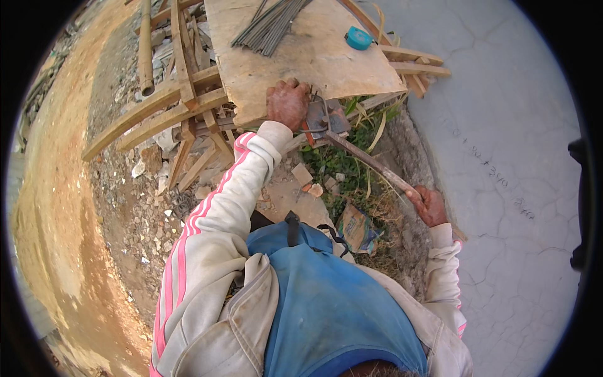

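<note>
Clamping the bar (pixel 370 161), right hand (pixel 428 206) sits before the board (pixel 308 66); left hand (pixel 287 103) grip: cannot tell; straight rods (pixel 270 28) atop the board seem unworked.

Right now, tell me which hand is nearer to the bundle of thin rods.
Left. The left hand is on the near edge of the board, just below the bundle of thin rods; the right hand is farther away, lower right, gripping a long bar.
</note>
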Motion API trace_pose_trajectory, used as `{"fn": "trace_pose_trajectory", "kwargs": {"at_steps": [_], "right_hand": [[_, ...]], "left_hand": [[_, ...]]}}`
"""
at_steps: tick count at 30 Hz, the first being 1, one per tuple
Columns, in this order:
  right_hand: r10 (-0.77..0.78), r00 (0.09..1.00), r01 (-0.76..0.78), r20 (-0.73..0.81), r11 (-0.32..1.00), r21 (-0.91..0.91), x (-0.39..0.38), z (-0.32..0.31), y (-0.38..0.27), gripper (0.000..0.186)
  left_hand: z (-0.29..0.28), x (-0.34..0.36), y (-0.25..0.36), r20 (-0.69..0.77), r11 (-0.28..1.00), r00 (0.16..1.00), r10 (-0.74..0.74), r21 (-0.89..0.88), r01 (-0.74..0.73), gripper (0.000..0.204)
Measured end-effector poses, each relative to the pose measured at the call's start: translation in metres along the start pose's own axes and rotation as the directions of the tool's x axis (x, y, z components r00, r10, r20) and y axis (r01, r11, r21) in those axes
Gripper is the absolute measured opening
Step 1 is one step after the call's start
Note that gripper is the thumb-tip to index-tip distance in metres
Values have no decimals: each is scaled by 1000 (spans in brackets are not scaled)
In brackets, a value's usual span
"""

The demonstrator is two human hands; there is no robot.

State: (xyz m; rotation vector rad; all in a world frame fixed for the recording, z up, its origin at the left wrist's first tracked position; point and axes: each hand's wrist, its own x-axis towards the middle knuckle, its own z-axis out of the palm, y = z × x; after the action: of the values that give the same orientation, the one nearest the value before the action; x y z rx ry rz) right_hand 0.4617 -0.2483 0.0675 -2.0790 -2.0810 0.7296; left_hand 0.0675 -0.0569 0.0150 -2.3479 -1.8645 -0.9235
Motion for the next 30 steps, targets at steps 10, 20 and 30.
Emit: {"fn": "trace_pose_trajectory", "kwargs": {"at_steps": [10, 20, 30], "right_hand": [[12, 990, -18, -138, 999, -40, -16, 11, -16, 57], [133, 955, -157, -266, 985, -68, -38, 42, -35, 62], [415, 813, -408, -408, 906, 110, -109, 123, -141, 59]], "left_hand": [[-3, 1, -3, -16, 998, 999, 29, -51, -30, 18], [-1, 2, -8, 7, 995, 997, 80, -63, -80, 18], [4, 5, -12, -17, 991, 992, 124, -54, -125, 19]]}}
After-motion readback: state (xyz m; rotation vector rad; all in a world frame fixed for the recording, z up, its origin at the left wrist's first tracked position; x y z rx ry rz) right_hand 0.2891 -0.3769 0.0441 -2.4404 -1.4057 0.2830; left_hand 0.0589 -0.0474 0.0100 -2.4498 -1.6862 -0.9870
